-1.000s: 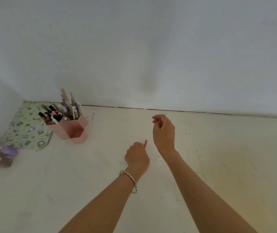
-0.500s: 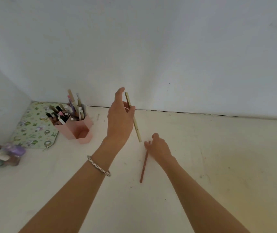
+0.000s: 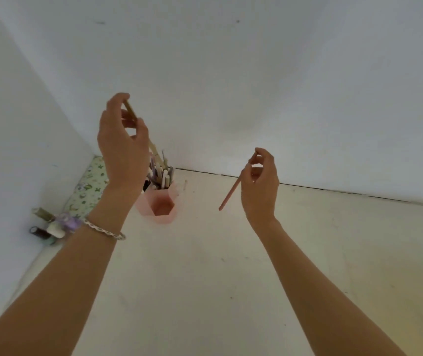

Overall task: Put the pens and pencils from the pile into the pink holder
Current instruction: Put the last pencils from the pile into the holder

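My left hand (image 3: 122,145), raised at 11 o'clock, pinches a tan pencil (image 3: 131,111) between thumb and fingers, its lower end slanting down over the pink holder (image 3: 159,205). My right hand (image 3: 260,185), at 2 o'clock, holds a pink pencil (image 3: 229,195) by its upper end, tip hanging toward 7 o'clock above the desk (image 3: 231,265). The holder stands at 12 o'clock near the wall, rear compartments packed with pens, front compartment open. A floral pouch (image 3: 87,187) lies at its 9 o'clock.

Holder (image 3: 159,207) sits left by the back wall (image 3: 256,86), cloth (image 3: 87,186) behind-left, pens (image 3: 163,173) inside.
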A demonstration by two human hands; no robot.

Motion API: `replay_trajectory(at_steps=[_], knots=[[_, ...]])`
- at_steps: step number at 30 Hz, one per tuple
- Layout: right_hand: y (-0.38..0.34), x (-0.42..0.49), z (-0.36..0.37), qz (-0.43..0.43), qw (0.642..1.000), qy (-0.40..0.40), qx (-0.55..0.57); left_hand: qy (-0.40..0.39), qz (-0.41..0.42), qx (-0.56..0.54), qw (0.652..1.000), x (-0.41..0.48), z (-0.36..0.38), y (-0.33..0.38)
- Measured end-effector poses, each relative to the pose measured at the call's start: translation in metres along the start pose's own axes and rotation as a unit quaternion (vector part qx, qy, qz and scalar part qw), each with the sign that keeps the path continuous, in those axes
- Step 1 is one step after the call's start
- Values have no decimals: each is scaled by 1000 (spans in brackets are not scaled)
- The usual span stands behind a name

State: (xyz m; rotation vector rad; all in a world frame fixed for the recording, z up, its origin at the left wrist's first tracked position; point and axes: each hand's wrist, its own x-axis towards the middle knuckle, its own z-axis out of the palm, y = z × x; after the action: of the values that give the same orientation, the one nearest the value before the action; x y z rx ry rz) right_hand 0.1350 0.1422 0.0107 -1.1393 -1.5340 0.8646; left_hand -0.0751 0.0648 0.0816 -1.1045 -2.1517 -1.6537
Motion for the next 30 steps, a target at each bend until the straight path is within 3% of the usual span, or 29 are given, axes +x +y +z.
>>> replay_trajectory(at_steps=[5, 8, 11, 17, 22, 25, 28, 30], knots=[[-20, 4, 17, -25, 998, 21, 50, -105, -7, 89, 990, -15, 8, -28], [-28, 0, 27, -31, 997, 13, 64, -181, 15, 231, 956, -29, 12, -47], [-45, -2, 39, -48, 995, 9, 92, -187, 42, 302, 934, -29, 6, -58], [-78, 0, 89, -121, 983, -15, 139, -74, 21, 224, 971, -1, -26, -61], [-48, -23, 122, -181, 969, -164, -38, -113, -46, 143, 982, 2, -39, -59], [-25, -37, 127, -252, 944, -155, -146, -140, -98, 95, 981, -5, -41, -63], [-12, -34, 115, -147, 976, -122, -103, -220, -212, 86, 948, -9, -45, -81], [-2, -28, 104, 10, 973, -201, -113, -314, -308, 106, 892, -14, -51, -92]])
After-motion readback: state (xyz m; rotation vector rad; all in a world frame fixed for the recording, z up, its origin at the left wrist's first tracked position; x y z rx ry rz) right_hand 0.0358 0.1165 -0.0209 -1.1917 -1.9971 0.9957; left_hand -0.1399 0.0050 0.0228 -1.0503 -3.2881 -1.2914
